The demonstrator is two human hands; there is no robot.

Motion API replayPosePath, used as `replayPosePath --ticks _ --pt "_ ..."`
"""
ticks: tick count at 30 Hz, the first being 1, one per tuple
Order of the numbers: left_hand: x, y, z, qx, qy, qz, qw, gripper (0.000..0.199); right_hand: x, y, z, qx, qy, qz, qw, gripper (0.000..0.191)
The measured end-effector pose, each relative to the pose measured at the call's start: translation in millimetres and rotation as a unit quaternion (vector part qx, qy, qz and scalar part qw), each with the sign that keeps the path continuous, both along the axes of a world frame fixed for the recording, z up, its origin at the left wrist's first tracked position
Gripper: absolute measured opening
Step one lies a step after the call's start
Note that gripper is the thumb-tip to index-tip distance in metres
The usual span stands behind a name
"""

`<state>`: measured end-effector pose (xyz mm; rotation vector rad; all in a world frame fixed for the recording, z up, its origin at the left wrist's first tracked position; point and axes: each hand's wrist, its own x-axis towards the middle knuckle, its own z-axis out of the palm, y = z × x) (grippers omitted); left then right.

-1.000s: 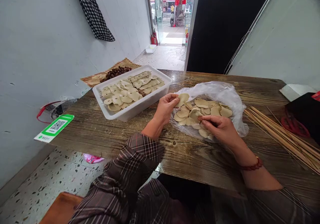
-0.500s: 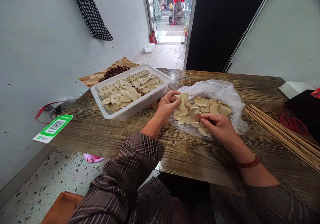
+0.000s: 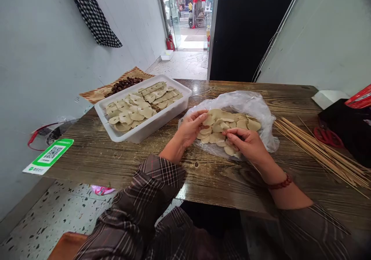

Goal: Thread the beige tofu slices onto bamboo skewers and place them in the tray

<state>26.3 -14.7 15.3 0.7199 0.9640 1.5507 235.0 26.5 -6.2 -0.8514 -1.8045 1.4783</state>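
Observation:
A clear plastic bag [image 3: 243,99] lies spread on the dark wooden table, heaped with thin, pale beige round slices [image 3: 240,121]. At the heap's left side, my left hand [image 3: 189,129] is closed with thumb and fingers on a pale slice [image 3: 213,116]. My right hand [image 3: 245,139] pinches a thin bamboo skewer close to its tip, over the front of the heap. A slice seems to be on that skewer, though my fingers cover much of it. Left of the bag, a white plastic tray [image 3: 139,136] holds slices threaded on skewers [image 3: 136,111].
Loose bamboo skewers [image 3: 315,146] lie on the right, beside red-handled scissors [image 3: 327,136] and a black box [image 3: 342,117]. Dark red pieces rest on brown paper [image 3: 95,94] behind the tray. A green QR-code card [image 3: 50,155] sits at the table's left edge.
My view has turned a little to the right. My left hand has rolled and lowered the slice towards the heap, and both hands are nearer each other. My right hand keeps its pinch.

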Motion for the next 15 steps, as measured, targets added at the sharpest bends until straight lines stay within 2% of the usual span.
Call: replayPosePath --ticks 5,11,15 --pt "7.0 -0.5 -2.9 0.003 -0.019 -0.049 0.999 0.038 -1.6 -1.7 5.2 -0.038 0.017 0.005 0.999 0.032" --pt "8.5 -0.1 -4.3 0.005 -0.034 -0.003 0.999 0.038 -4.1 -3.7 9.5 -0.108 0.051 0.011 0.993 0.034" --pt "7.0 -1.1 -0.6 0.003 -0.052 -0.015 0.999 0.035 -4.4 -3.3 6.8 -0.128 0.073 0.015 0.989 0.033"
